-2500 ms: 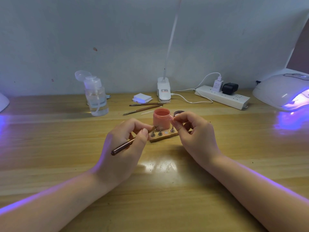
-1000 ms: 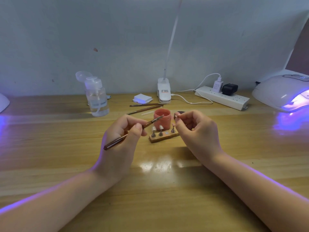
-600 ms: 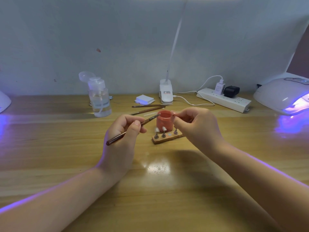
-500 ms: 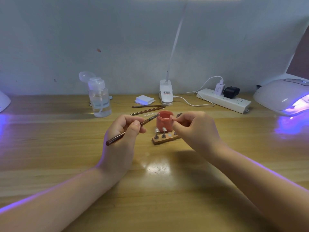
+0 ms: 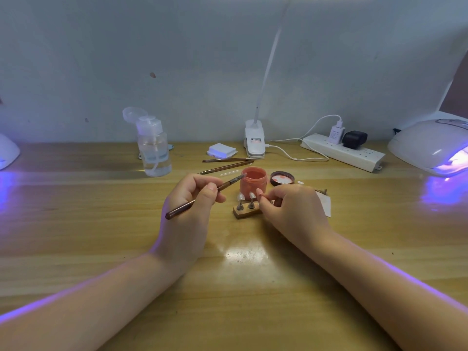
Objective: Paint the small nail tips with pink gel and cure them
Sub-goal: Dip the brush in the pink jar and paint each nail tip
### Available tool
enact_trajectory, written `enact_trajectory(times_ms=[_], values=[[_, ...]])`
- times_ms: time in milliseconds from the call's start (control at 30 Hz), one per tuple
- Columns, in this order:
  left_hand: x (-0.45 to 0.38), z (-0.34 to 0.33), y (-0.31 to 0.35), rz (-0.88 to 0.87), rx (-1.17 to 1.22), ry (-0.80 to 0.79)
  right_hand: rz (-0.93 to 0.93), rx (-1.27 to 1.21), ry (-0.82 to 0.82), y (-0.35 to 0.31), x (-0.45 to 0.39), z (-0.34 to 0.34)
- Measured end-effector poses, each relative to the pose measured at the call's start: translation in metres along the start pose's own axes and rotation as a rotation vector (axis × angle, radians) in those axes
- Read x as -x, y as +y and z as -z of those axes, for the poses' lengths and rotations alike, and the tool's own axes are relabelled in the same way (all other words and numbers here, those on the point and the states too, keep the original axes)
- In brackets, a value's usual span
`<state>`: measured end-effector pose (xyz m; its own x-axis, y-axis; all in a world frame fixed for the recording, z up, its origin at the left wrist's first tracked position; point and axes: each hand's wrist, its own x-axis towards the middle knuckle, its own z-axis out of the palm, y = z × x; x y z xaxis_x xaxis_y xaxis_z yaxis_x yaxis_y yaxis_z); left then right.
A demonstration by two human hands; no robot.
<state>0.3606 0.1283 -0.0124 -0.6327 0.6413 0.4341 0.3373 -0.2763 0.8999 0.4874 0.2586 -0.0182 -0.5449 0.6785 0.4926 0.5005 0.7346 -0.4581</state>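
My left hand [image 5: 188,211] grips a brown gel brush [image 5: 202,196], its bristle tip at the rim of the open pink gel jar [image 5: 253,180]. In front of the jar a small wooden block [image 5: 247,212] carries two nail tips on metal stands [image 5: 245,198]. My right hand [image 5: 293,211] pinches a small pink-painted nail tip on its stand [image 5: 260,193] at the block's right end. The jar's lid [image 5: 282,179] lies open to the right. A white curing lamp [image 5: 430,148] glows purple at the far right.
A clear pump bottle [image 5: 153,148] stands at the back left. Two spare brushes [image 5: 228,164], a stack of white pads [image 5: 221,150], a clip lamp base [image 5: 254,139] and a power strip [image 5: 342,153] line the back. A second lamp's edge [image 5: 7,153] shows far left.
My right hand lowered from beside the jar's rim to the block's right end with the small tip. My left hand lifted the brush from the block to the jar rim.
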Motion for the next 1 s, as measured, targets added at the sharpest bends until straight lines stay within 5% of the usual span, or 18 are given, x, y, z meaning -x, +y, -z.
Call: enact_trajectory(times_ms=[1000], values=[[0.0003,-0.0001,0.0003,0.000,0.010,0.011,0.043,0.143,-0.098,-0.0063,0.0026,-0.0086]])
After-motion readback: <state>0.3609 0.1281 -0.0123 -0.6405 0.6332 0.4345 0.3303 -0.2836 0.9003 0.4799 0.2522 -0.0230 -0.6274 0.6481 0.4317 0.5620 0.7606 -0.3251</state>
